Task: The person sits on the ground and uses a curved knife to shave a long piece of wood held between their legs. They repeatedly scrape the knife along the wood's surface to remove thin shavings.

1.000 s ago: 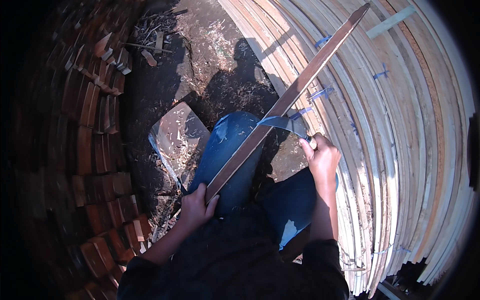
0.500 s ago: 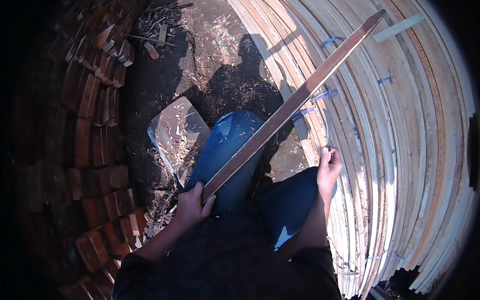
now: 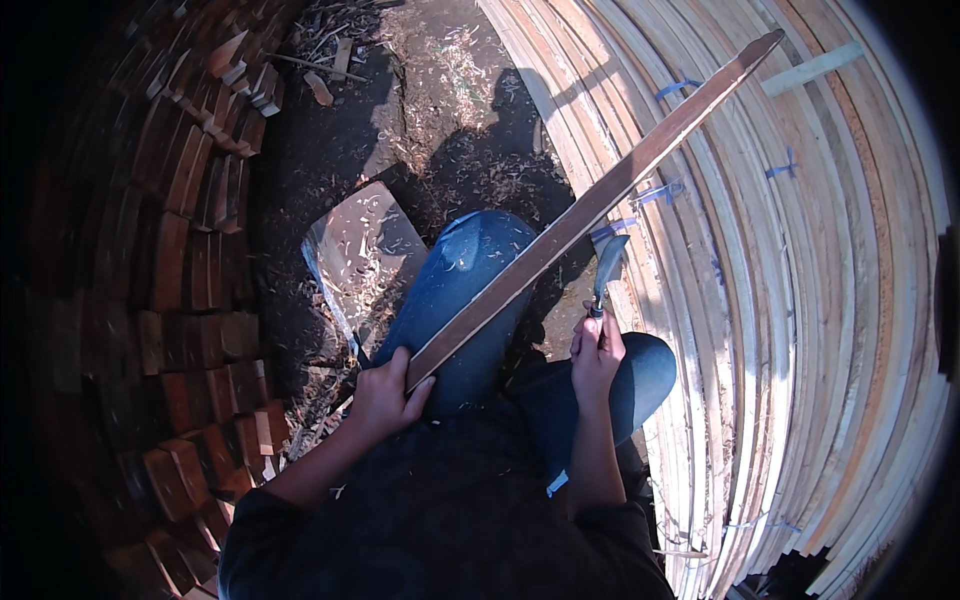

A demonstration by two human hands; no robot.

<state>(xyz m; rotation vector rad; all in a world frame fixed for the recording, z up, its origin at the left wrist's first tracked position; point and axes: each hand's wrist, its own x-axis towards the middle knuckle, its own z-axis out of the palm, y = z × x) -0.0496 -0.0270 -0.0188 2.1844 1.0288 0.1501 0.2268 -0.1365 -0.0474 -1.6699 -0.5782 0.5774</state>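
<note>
A long, narrow brown wooden strip [image 3: 590,207] with pale edges slants from my left knee up to the far right. My left hand [image 3: 388,397] is closed round its near end, thumb on the right side. The strip rests across my left thigh, and its far end tapers over the stacked boards. My right hand [image 3: 597,360] is closed on the handle of a knife [image 3: 609,268], held above my right knee. The blade is curved, points away from me and stands a little to the right of the strip, apart from it.
Stacked reddish-brown wood blocks [image 3: 190,385] rise on the left. Long pale boards [image 3: 740,300], tied with blue strips, fill the right. A flat wooden board [image 3: 372,235] covered in shavings lies on the dark ground by my left knee, with a long blade-like tool [image 3: 333,300] along its left edge.
My right hand has moved left with the knife, from over the pale boards toward the strip, and the blade now shows its broad side. My left hand keeps its hold on the strip.
</note>
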